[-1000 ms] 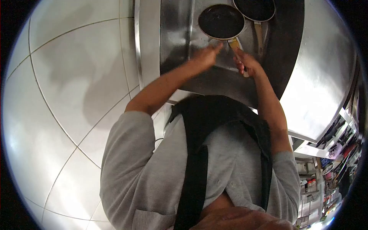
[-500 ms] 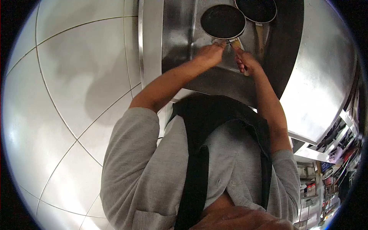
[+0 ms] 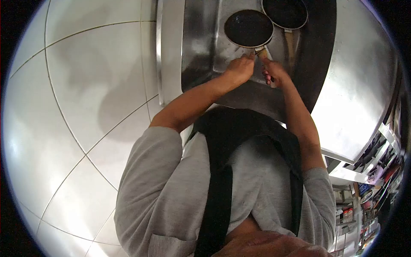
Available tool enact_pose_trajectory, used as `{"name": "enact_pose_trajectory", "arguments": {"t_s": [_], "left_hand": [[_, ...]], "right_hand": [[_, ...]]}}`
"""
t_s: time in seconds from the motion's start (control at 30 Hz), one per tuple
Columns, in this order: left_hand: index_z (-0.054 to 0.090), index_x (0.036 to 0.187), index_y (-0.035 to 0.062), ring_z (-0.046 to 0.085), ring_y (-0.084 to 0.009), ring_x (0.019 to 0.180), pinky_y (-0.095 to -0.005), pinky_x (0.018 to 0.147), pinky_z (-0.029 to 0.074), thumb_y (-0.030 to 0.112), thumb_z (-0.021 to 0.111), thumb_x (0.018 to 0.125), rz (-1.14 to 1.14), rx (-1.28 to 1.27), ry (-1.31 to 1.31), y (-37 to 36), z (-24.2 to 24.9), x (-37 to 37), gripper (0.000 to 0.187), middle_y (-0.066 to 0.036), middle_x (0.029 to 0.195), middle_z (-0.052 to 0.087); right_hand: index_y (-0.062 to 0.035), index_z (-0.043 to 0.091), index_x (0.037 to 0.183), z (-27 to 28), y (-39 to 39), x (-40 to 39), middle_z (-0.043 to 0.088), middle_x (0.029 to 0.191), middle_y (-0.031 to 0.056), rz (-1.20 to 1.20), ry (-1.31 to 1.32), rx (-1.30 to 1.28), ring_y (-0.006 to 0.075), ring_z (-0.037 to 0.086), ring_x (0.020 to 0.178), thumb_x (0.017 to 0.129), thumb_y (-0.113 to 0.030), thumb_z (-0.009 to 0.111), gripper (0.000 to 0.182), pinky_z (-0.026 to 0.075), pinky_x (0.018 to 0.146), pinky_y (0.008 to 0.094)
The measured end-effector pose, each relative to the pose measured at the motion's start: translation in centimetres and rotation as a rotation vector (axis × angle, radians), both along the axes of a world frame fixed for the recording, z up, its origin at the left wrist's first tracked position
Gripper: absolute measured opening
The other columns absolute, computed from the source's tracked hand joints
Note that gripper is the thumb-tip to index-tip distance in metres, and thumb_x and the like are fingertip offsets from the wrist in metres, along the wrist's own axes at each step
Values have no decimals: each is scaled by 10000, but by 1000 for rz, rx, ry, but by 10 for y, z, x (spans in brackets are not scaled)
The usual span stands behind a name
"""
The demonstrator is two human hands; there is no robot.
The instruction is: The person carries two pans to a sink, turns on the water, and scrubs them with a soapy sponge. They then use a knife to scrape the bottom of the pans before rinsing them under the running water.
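A round black frying pan point(image 3: 249, 28) with a pale rim is in the metal sink, its handle point(image 3: 263, 54) pointing toward me. My right hand point(image 3: 275, 72) is wrapped around that handle, which looks yellowish and pale. Close to where handle and pan join, my left hand point(image 3: 242, 68) has its fingers pinched together. Whatever those fingertips hold, if anything, is too small to make out. Beside this pan, further back and to the right, a second black frying pan point(image 3: 286, 13) rests with its brownish handle point(image 3: 290, 45) also toward me.
The steel sink point(image 3: 199, 47) surrounds both pans, with its front edge near my dark apron. A shiny metal counter point(image 3: 355, 85) adjoins on the right. White tiles point(image 3: 94, 73) cover the left side. Shelves with assorted items point(image 3: 349, 212) appear at lower right.
The held pan and both hands sit slightly lower in view, partly from a small camera shift. My left fingers have moved a little along the handle's base. The right hand keeps its grip.
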State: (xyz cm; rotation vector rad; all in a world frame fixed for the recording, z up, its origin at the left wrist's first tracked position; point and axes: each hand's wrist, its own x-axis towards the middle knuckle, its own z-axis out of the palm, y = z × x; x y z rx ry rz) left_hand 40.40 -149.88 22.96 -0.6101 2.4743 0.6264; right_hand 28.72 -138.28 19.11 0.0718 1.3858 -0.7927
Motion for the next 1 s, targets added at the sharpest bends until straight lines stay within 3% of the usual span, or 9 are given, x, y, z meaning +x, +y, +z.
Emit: {"name": "enact_pose_trajectory", "arguments": {"t_s": [0.07,0.2,0.33,0.43,0.6,0.7,0.8,0.93,1.0], "left_hand": [[424,1282,-48,615,-373,984,-445,833,509,76,476,849,7,-82,68,-3,-2,7,454,-255,1056,597],[308,1403,50,612,-408,966,-476,818,505,109,400,905,39,-11,-59,-6,-2,5,510,-273,1141,556],[374,1371,56,615,-384,965,-456,829,493,136,388,932,215,121,37,-2,-3,1,446,-255,1076,591],[417,1343,54,614,-380,958,-451,826,486,150,417,932,240,155,159,-11,-8,4,422,-247,1046,611],[492,1278,41,631,-375,898,-445,777,498,154,454,919,168,151,290,-9,-4,21,379,-240,1022,627],[519,1255,56,644,-374,869,-441,735,516,148,443,927,274,136,198,-8,0,13,350,-236,985,635],[563,1214,38,623,-387,925,-458,824,489,134,440,911,370,294,242,-6,15,13,340,-248,971,640],[568,1203,49,628,-386,904,-459,798,495,137,441,915,223,188,227,-9,-6,16,327,-238,966,641],[569,1201,55,629,-390,898,-462,789,498,136,439,915,242,190,213,-13,5,9,324,-238,961,641]], "right_hand": [[-119,423,670,-1,5,-2,374,487,-41,6,2,39,87,341,369,958,-500,414,477,320,351,281],[-102,441,730,9,-4,-3,370,507,-42,-46,-42,14,86,343,383,954,-496,427,453,316,353,281],[-81,461,786,15,-2,-1,372,522,-40,-86,-70,-8,86,340,392,951,-498,432,449,311,353,283],[-79,438,637,3,-2,-1,389,478,8,-65,-34,-20,137,364,357,930,-530,440,538,349,340,317],[-61,472,717,9,-4,-3,418,530,8,-83,-63,-8,133,372,389,937,-500,448,492,363,359,321],[-58,482,731,9,-4,-3,419,541,6,-89,-55,27,132,364,394,939,-489,451,480,362,365,329],[-64,475,710,18,-6,1,412,534,6,-58,-19,50,137,361,392,939,-486,454,481,357,367,338],[-56,483,820,14,-5,1,375,528,-37,-76,-10,21,88,324,403,948,-492,447,455,300,370,289],[-72,443,688,11,-6,-2,386,511,0,-81,-10,38,127,350,393,936,-491,460,486,342,366,325]]}}
